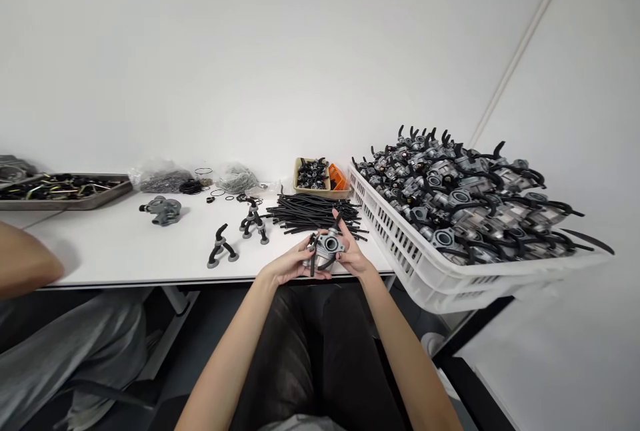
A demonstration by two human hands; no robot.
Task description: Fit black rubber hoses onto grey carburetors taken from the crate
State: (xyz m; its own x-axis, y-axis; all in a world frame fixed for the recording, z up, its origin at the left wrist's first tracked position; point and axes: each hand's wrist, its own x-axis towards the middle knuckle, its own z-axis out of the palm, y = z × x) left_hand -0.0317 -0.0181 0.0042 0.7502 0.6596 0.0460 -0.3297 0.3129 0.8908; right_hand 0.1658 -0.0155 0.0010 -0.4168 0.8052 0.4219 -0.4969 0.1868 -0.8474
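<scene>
Between my two hands, just over the table's front edge, is a silver carburetor [320,254] with black rubber hoses on it. Its round bore faces up toward me. My left hand [293,263] grips its left side, thumb on top. My right hand [356,256] holds the right side, the index finger raised by the upper hose. Behind my hands lies a heap of cut black hoses [310,211]. To the left stand several small black elbow pieces with grey round bases [220,247]. Farther left sits another grey carburetor [163,211].
A white slatted crate [400,244] heaped with carburetors stands at right. At the back are a small yellow tray [320,192], an orange basket [339,179], clear bags of parts [163,176] and a metal tray [95,201]. A co-worker's arm [27,261] shows at far left.
</scene>
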